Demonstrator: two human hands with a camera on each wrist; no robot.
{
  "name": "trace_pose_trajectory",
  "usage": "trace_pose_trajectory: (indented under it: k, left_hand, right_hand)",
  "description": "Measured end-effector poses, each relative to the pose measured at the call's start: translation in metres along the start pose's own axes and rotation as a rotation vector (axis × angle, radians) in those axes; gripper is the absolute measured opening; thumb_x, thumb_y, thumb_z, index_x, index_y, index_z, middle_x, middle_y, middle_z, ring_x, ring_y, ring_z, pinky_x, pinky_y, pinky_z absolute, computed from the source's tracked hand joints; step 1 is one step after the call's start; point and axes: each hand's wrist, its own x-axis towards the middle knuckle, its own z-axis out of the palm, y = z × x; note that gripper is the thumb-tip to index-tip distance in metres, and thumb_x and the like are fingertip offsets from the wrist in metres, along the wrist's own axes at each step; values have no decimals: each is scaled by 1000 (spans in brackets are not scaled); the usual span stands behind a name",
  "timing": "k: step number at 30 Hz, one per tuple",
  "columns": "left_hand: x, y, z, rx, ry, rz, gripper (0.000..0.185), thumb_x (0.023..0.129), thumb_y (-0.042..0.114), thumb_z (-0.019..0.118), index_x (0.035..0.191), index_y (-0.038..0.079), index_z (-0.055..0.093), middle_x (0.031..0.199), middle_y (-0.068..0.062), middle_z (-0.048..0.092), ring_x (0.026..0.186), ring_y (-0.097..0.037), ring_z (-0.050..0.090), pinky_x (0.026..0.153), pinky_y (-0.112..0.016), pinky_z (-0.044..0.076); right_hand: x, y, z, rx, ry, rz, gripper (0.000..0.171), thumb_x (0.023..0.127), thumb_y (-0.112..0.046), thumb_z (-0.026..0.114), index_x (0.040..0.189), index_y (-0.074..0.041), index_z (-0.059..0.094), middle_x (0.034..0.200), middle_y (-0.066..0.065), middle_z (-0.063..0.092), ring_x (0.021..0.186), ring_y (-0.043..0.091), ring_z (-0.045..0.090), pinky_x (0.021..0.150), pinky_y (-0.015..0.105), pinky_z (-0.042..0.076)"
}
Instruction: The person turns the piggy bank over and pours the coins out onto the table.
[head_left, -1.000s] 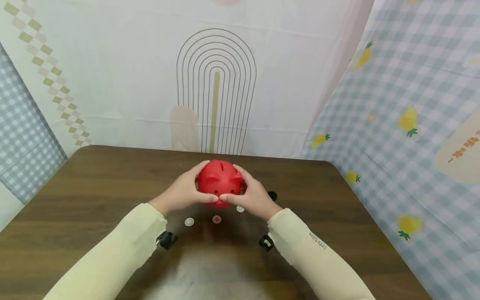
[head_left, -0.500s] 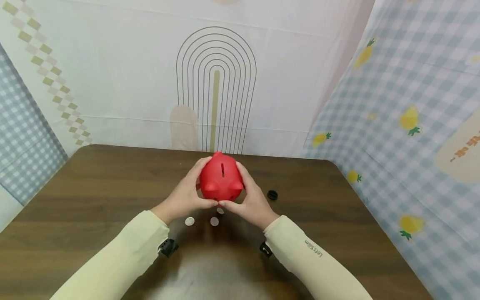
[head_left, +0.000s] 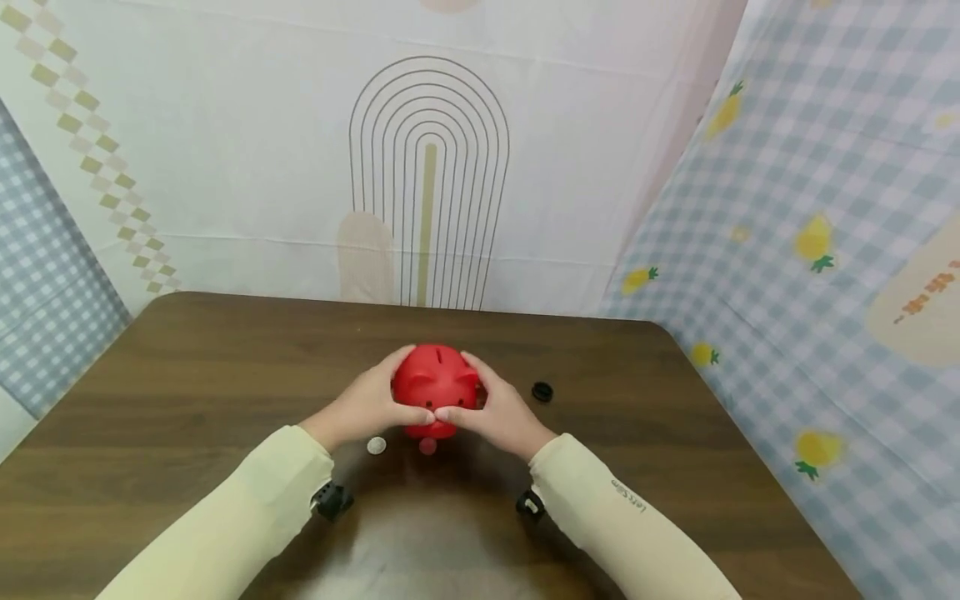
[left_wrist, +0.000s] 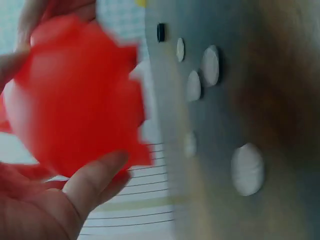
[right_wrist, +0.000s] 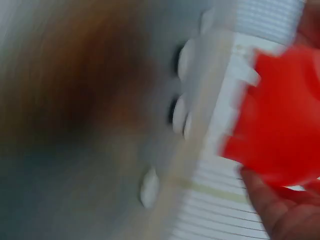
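Note:
A red piggy bank with a slot in its top is held between both hands, its face towards me in the head view. My left hand grips its left side and my right hand its right, thumbs meeting across the snout. Both wrist views show it raised off the table, blurred. Several round, pale coins lie on the table below. In the head view one coin lies left of the snout and a reddish-looking one just below it; the others are hidden.
A small black round cap lies on the dark wooden table, right of the right hand. A patterned white cloth hangs behind the table, and a checked cloth along its right side.
The piggy bank tipped forward, showing more of its top, then swung back with its face visible. Both hands moved with it, and it now appears lower in the head view.

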Motion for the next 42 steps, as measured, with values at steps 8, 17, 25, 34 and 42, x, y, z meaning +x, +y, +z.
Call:
trace_pose_trajectory:
  k: [8,17,25,34,42]
  left_hand:
    - [-4,-1,1,-13,65,148,97,69,14,85,148,15,29,140,-7,44,117,-29,51,86,-44,54]
    - [-7,-2,8,15,127,219,103,67,8,87,150,14,26,150,-9,31,126,-32,44,91,-47,52]
    - [-11,2,13,-36,129,209,100,67,6,85,149,13,28,148,-12,35,123,-35,47,88,-46,54]
    - [-11,5,10,-27,73,52,94,68,10,85,146,11,31,136,-12,47,114,-33,51,85,-44,54]
    - [-11,4,10,26,145,185,97,66,7,86,146,14,31,144,-9,39,121,-31,47,87,-46,54]
  right_hand:
    - [0,0,1,-75,56,-146,90,77,-25,82,151,-21,29,139,1,49,117,21,54,86,37,55]
    - [-3,1,2,-136,97,-284,96,75,-19,83,152,-16,25,150,6,37,126,26,48,91,39,53]
    - [-9,-1,-1,-84,96,-264,93,75,-18,84,150,-20,29,145,4,43,121,24,52,87,37,55]
    - [-9,-2,1,-21,20,-52,89,77,-29,82,150,-22,32,134,0,53,111,20,56,84,34,55]
    - [-7,-5,1,-85,101,-212,90,75,-18,84,149,-16,33,141,6,47,118,24,53,86,37,55]
